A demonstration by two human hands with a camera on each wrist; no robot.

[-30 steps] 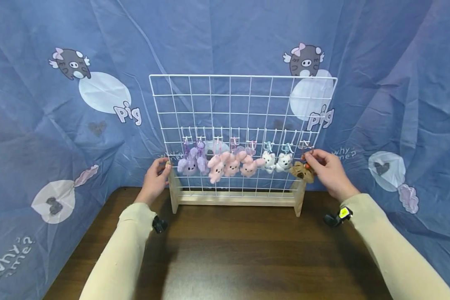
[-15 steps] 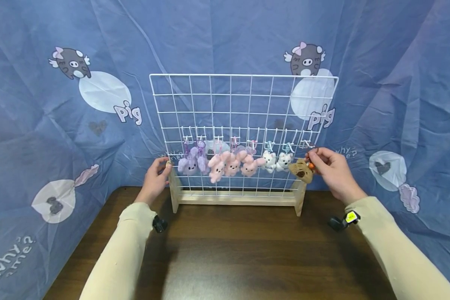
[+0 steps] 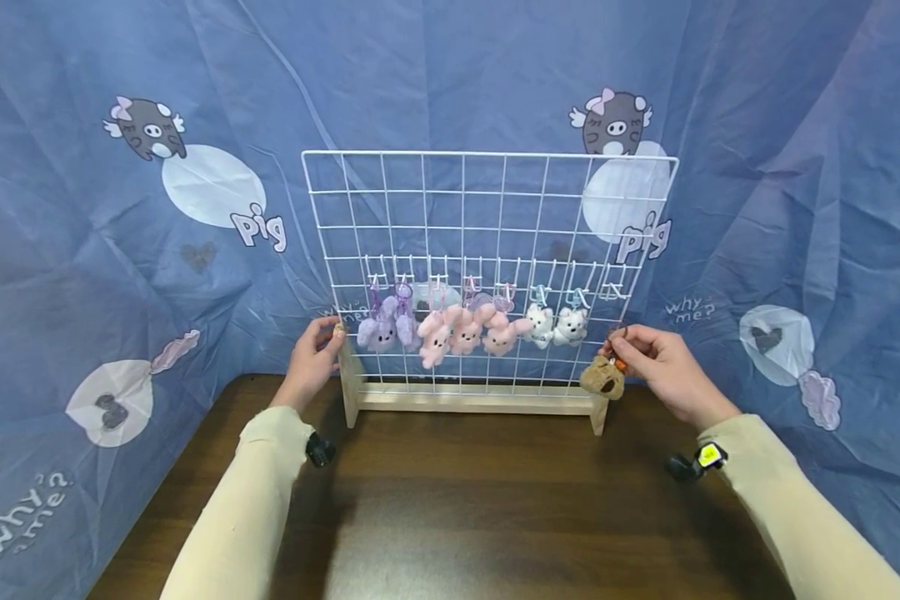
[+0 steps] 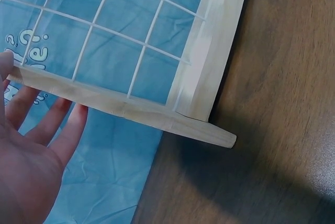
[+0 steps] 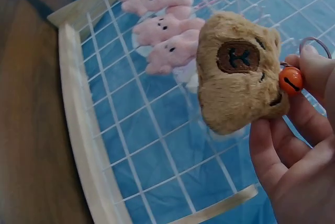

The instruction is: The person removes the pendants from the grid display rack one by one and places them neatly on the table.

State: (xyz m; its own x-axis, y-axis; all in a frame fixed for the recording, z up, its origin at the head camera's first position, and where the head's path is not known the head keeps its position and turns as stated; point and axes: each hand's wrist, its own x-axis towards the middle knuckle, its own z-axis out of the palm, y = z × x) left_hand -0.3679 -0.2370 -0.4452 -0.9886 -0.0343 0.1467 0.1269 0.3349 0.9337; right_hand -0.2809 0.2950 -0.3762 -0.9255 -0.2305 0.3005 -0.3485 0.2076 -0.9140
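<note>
A white wire grid rack with a wooden stand stands on the table. My left hand grips its left wooden upright, thumb in front and fingers behind. My right hand pinches the ring of a brown plush bear-like keychain, which has an orange bell. The plush hangs in front of the rack's lower right corner, below a bare hook. Other plush keychains hang from hooks: purple ones, pink bunnies and white bears.
The dark brown wooden table extends in front of the rack. Blue fabric with pig prints surrounds the table at the back and sides. The rack's right wooden upright is just below the brown plush.
My right hand has drawn the brown plush keychain away from the rightmost hook and lowered it slightly. The plush now hangs lower, and that hook is bare. My left hand keeps its hold.
</note>
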